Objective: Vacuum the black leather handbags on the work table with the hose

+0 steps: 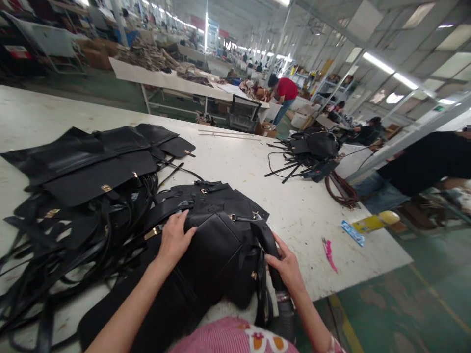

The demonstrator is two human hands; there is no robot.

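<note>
A black leather bag with gold buckles lies in front of me on a pile of similar pieces. My left hand grips its upper left part, thumb on the leather and fingertips partly hidden at the edge. On the right side, my right hand is closed around a curved black tube nozzle. The nozzle's mouth reaches the bag's right side. Below the hand, a metal clamp joins it to a grey ribbed hose. Black straps hang beside the nozzle.
More black bag pieces with tangled straps cover the left of the white table. Pink-handled snips, a blue packet and a yellow can lie right. Farther back are black straps, a brown coil and a person.
</note>
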